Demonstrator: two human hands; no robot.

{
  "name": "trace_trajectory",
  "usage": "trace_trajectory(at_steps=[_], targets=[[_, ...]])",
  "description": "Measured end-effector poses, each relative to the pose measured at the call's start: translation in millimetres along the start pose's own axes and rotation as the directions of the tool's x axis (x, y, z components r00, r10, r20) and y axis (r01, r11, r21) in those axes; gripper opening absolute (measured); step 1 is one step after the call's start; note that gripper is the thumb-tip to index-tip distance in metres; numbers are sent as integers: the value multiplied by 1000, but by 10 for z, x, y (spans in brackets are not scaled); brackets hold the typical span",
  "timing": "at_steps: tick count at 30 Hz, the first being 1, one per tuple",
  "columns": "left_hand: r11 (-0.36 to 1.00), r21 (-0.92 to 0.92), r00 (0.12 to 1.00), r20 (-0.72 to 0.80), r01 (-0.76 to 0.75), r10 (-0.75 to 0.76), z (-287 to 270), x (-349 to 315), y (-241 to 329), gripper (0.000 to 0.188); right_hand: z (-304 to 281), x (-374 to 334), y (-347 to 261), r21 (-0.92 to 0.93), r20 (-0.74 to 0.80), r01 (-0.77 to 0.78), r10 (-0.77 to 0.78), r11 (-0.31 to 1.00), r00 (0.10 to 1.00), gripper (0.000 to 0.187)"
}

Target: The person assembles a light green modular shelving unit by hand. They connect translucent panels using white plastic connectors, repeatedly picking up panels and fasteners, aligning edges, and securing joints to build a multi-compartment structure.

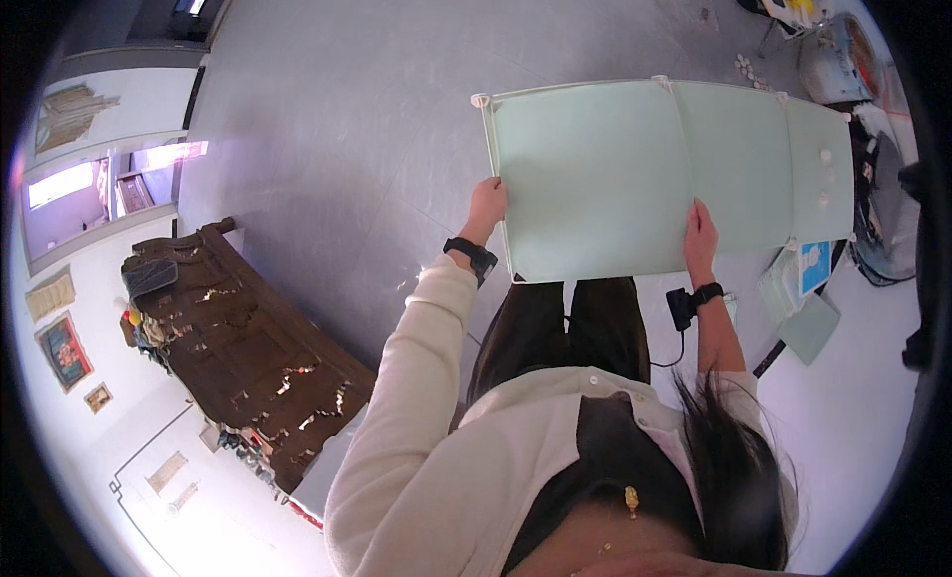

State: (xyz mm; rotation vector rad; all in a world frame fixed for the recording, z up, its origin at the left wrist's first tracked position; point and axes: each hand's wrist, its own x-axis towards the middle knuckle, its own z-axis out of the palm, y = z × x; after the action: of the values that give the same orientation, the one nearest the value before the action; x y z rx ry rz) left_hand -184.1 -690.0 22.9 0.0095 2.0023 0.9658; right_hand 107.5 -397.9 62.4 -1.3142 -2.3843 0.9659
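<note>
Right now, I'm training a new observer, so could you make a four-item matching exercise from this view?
1. Panel unit
2. Left hand
3. Wooden furniture
4. Right hand

A. Dark brown
B. At the unit's lower edge
C. Pale green
D. At the unit's left edge

Pairs: 1-C, 2-D, 3-A, 4-B

No legible lettering or numbers.

Your head-worn fisheye looks steeply down and forward, your torso (600,458) close at five o'clock, the floor (327,91) farther off toward eleven.
</note>
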Motion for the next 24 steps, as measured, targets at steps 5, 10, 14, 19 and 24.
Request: trace_trajectory(at_steps=[5,10,14,19,24], targets=[[1000,-31,1000,9,0,0,-17,11,14,33,34,-11,-1,23,34,-146,145,989,989,35],[1000,3,1000,14,11,-11,21,-46,38,34,22,-7,13,15,-9,-90,91,996,996,35],[1000,-1,1000,21,-4,4,49,-39,20,34,-4,-8,56,15,-2,-117,117,993,993,35],[997,22,998,5,-69,69,84,49,-45,33,-2,-22,133,71,-12,-137,139,988,990,35],[999,-30,999,36,-18,19,85,42,-19,32,10,-16,187,43,-28,-94,95,995,995,35]])
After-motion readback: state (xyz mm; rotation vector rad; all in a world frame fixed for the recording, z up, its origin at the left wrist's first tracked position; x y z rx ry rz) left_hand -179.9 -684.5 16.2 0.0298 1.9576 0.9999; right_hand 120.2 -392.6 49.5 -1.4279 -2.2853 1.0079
